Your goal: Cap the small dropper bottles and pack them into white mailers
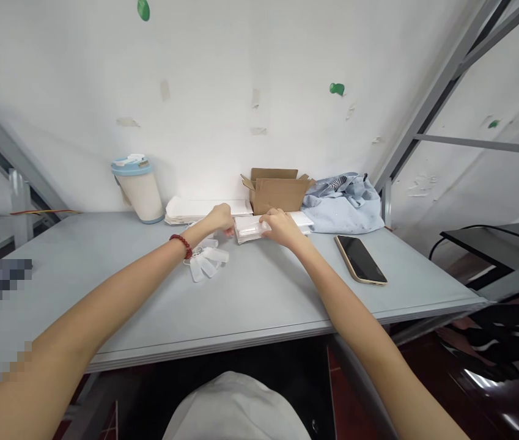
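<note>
My left hand (pixel 220 219), with a red bead bracelet on its wrist, is closed beside the left end of a white paper stack (pixel 244 237). What its fingers hold, if anything, is hidden. Over the top of that stack, the fingers of my right hand (pixel 282 227) are bent around a clear plastic packet (pixel 252 226), thumb toward the left. Under my left wrist lies a loose fan of white tags (pixel 204 263) on a string, partly covered by the forearm.
Behind my hands are an open cardboard box (pixel 280 194), flat white envelopes (pixel 195 209) and a blue-lidded cup (pixel 139 189). Crumpled light blue cloth (pixel 346 208) and a phone (pixel 360 260) lie to the right on the grey table (pixel 250 293).
</note>
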Demonstrator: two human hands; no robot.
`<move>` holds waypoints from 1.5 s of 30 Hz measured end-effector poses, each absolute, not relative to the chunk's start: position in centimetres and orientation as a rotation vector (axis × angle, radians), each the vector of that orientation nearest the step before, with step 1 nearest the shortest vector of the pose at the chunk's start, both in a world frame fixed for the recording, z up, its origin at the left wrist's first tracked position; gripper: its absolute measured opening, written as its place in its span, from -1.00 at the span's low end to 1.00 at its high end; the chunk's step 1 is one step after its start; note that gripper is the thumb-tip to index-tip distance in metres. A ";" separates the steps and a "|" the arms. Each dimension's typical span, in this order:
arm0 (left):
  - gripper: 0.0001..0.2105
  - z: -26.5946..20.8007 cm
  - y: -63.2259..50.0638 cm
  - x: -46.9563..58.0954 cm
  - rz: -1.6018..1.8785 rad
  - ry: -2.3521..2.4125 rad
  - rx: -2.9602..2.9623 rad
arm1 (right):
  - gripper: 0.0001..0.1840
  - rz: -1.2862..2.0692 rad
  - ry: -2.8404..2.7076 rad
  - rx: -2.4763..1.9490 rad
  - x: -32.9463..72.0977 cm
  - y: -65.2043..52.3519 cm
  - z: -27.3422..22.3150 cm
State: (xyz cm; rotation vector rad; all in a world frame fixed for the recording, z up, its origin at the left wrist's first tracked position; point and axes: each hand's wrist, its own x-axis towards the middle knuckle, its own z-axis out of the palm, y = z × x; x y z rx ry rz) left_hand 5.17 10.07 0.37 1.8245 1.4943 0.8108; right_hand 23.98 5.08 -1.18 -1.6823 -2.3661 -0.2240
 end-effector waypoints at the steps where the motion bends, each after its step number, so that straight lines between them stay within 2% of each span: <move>1: -0.84 0.6 10.4 4.9 0.773 1.532 1.887 | -0.66 -0.218 -2.369 -1.680 24.0 5.1 -1.2; 3: -0.89 1.0 11.2 4.2 0.669 1.644 2.042 | -0.66 -0.222 -2.376 -1.675 23.9 5.1 -1.3; 8: -0.73 1.0 12.7 2.2 0.574 1.816 2.334 | -0.61 -0.210 -2.375 -1.690 23.7 5.1 -1.3; 12: -0.79 0.3 13.5 1.4 0.465 1.868 2.425 | -0.58 -0.090 -2.333 -1.658 23.9 5.1 -1.2; 19: -0.78 0.3 13.8 1.6 0.333 1.938 2.523 | -0.69 0.005 -2.246 -1.654 24.0 5.3 -1.5; 24: -0.78 0.5 13.5 1.5 0.269 1.938 2.614 | -0.63 -0.073 -2.289 -1.690 23.4 5.2 -1.8; 30: -0.76 0.2 13.8 0.7 0.231 1.896 2.649 | -0.70 -0.178 -2.318 -1.724 23.0 5.5 -2.4; 40: -0.79 0.4 13.3 1.2 0.171 1.916 2.691 | -0.51 -0.156 -2.302 -1.706 22.6 4.8 -2.2; 45: -0.80 1.3 11.4 1.1 0.155 1.897 2.925 | -0.50 -0.262 -2.240 -1.567 22.7 5.0 -2.0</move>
